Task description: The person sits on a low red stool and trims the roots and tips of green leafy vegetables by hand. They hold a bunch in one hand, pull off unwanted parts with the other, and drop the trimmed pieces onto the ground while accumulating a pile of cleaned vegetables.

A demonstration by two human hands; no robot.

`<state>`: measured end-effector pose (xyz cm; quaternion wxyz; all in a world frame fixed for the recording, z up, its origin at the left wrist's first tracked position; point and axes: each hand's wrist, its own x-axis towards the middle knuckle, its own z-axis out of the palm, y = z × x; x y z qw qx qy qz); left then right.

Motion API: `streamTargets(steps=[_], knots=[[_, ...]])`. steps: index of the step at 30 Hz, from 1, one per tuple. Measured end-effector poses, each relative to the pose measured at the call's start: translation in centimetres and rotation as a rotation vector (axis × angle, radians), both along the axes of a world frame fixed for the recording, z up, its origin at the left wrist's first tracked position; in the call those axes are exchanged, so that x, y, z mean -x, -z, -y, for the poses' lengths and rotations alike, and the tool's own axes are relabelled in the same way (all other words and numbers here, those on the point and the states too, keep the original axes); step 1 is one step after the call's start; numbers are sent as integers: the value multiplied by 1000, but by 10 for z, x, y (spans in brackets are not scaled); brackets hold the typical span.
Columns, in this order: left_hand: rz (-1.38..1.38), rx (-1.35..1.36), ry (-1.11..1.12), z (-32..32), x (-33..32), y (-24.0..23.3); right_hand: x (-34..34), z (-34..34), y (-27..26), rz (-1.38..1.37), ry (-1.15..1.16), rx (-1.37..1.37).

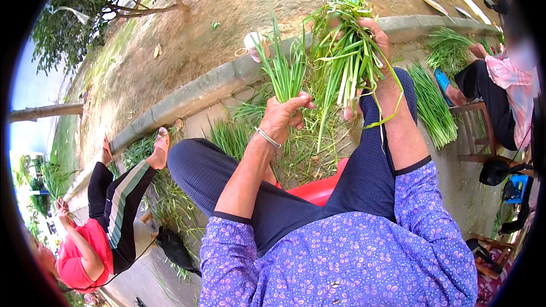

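Note:
Before me, my left hand (283, 115), with a metal bangle at its wrist, grips the lower ends of a small upright bunch of green leafy stalks (285, 68), like chives or scallions. To the right and farther out, my right hand (375, 38) is closed on a larger, tangled bunch of similar stalks (354, 68), whose pale ends hang down and whose drooping leaves cross my forearm. The two bunches are close side by side. Beneath them, loose leaves and trimmings (303, 153) cover the ground between my knees, beside a pile of green stalks (230, 138).
A concrete kerb (192, 89) runs across beyond my knees, with a white container (257, 46) at it. A red plastic object (315, 191) is beneath me. Seated people hold stalks on the left (87, 256) and right (512, 81). Laid-out stalks (433, 111) lie right.

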<state>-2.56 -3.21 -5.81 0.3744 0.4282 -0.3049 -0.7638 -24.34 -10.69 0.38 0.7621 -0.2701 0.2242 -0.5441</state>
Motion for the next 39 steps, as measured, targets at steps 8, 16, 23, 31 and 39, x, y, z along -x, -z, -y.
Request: streamTargets(steps=[8, 16, 23, 31, 39], knots=[[-13, 25, -154, 0, 7, 1, -4, 2, 6, 88, -68, 50], [-46, -21, 38, 0, 10, 3, -9, -1, 6, 8, 13, 62], [-61, 48, 177, -6, -3, -16, -1, 7, 9, 57, -22, 53], [-43, 137, 223, -10, -8, -28, 7, 9, 9, 85, -6, 66], [-105, 97, 257, -13, -7, -28, 5, 6, 5, 10, 56, 57]])
